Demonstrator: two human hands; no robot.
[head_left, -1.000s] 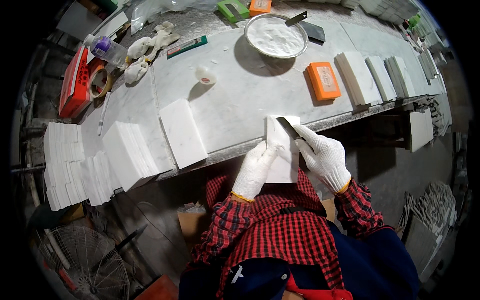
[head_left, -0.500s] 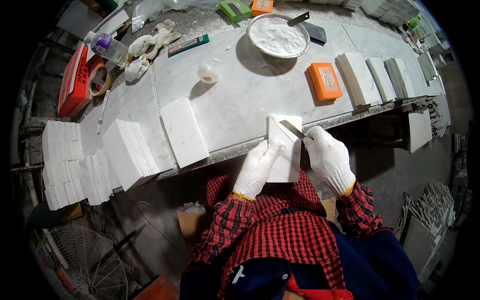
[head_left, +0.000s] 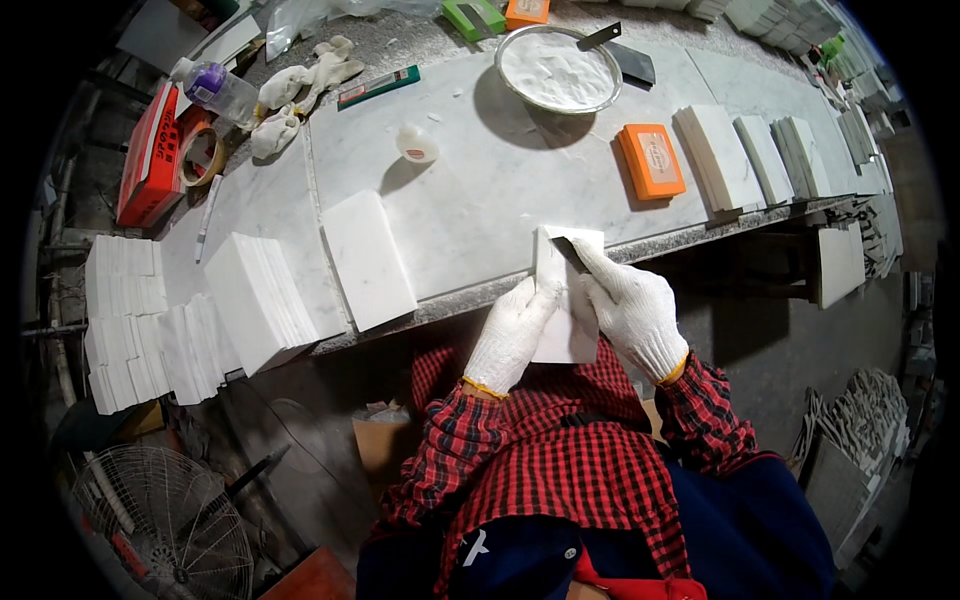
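Note:
A white marble tile (head_left: 575,338) rests at the front edge of the bench, its near end jutting over my lap. My left hand (head_left: 512,338), in a white knit glove, grips the tile's left side, fingers closed on it. In my gloved right hand (head_left: 640,315) is a putty knife (head_left: 568,250), its dark blade lying on the upper part of the tile. My fingers hide its handle. Beyond stands a metal bowl of white powder or paste (head_left: 558,70), with another scraper (head_left: 599,38) across its rim. A small white bottle (head_left: 416,144) is left of the bowl.
Stacked white tiles (head_left: 258,300) and a single tile (head_left: 368,262) lie to the left. On the right are an orange box (head_left: 650,161) and more tiles (head_left: 716,157). Tape (head_left: 202,158), spare gloves (head_left: 285,110) and a plastic bottle (head_left: 220,92) sit far left. A fan (head_left: 165,525) stands below.
My right hand has moved left and slightly forward over the tile, and the putty knife's blade has turned steeper. My left hand and the tile stay nearly in place.

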